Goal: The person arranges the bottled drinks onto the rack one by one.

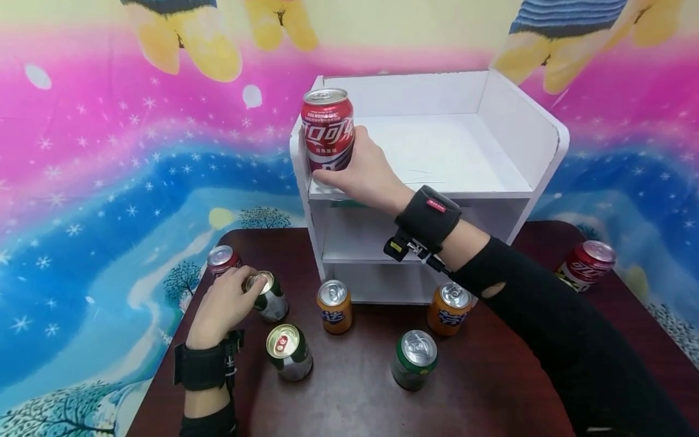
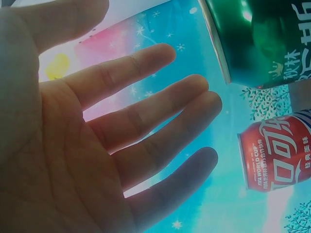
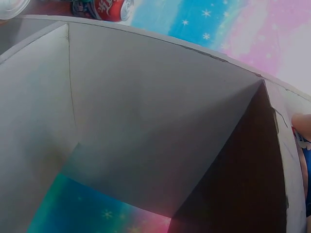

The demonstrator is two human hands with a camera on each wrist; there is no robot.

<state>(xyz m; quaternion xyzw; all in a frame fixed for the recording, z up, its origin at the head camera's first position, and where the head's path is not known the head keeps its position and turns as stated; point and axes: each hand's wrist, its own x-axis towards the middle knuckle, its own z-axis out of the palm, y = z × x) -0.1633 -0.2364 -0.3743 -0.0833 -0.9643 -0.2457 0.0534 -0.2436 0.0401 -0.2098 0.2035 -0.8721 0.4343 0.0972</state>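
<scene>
My right hand [image 1: 368, 167] grips a red cola can [image 1: 327, 130] upright at the left front of the white shelf unit's [image 1: 524, 139] top level. Whether the can's base touches the shelf is hidden by the fingers. Only a fingertip [image 3: 303, 125] and a sliver of the can show in the right wrist view. On the left, my left hand [image 1: 226, 303] hovers over a green-and-silver can [image 1: 275, 305], its fingers loosely extended. The left wrist view shows those fingers spread, apart from the green can [image 2: 265, 41] and a red cola can [image 2: 274, 155].
On the dark table [image 1: 360, 406] stand another green-and-silver can [image 1: 292, 358], two orange cans [image 1: 335, 312] [image 1: 448, 315] before the shelf, and a green can [image 1: 413, 364]. Red cola cans stand at the far left [image 1: 221, 258] and right [image 1: 587, 264]. A patterned cloth [image 1: 109, 200] hangs behind.
</scene>
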